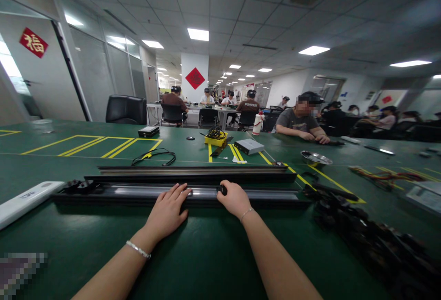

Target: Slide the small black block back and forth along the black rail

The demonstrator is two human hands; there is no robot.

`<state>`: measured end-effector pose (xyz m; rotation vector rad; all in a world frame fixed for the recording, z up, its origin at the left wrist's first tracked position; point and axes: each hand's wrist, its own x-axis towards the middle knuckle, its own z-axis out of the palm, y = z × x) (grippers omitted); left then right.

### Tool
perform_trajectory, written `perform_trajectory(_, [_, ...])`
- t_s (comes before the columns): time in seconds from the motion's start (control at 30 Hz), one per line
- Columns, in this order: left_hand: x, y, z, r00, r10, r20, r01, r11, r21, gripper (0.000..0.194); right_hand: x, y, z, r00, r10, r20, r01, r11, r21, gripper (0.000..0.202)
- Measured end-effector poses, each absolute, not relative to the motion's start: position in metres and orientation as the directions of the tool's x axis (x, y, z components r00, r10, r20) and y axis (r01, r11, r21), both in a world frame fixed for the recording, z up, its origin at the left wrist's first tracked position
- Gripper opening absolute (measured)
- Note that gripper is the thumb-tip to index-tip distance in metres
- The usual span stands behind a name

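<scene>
A long black rail (pixel 138 193) with a shiny silver channel lies crosswise on the green table in front of me. My left hand (pixel 169 207) rests over its middle, fingers stretched out and thumb apart, fingertips on the channel. A little to the right, my right hand (pixel 234 199) pinches a small black part (pixel 223 190) at the channel; its exact kind is unclear. Small black pieces (pixel 79 186) sit at the rail's left end. Just behind lies a second long black rail (pixel 193 170), parallel to the first.
A white long device (pixel 29 201) lies at left, and a heap of black parts (pixel 365 235) at right. Further back are a black cable (pixel 155 154), a yellow box (pixel 216 139), a grey box (pixel 249 146) and a metal dish (pixel 316 157). A person (pixel 301 123) sits across the table.
</scene>
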<state>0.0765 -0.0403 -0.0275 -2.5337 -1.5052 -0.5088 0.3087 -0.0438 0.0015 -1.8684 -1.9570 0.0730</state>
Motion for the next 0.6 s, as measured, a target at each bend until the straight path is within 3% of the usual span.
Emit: perform_trajectory(0.6, [0.0764, -0.0415, -0.0262, 0.438, 0.824, 0.36, 0.869, -0.49, 0.066, 0.056, 0.3057, -0.044, 0.0034, 0.046, 0.969, 0.242, 0.936, 0.043, -0.349, 0.024])
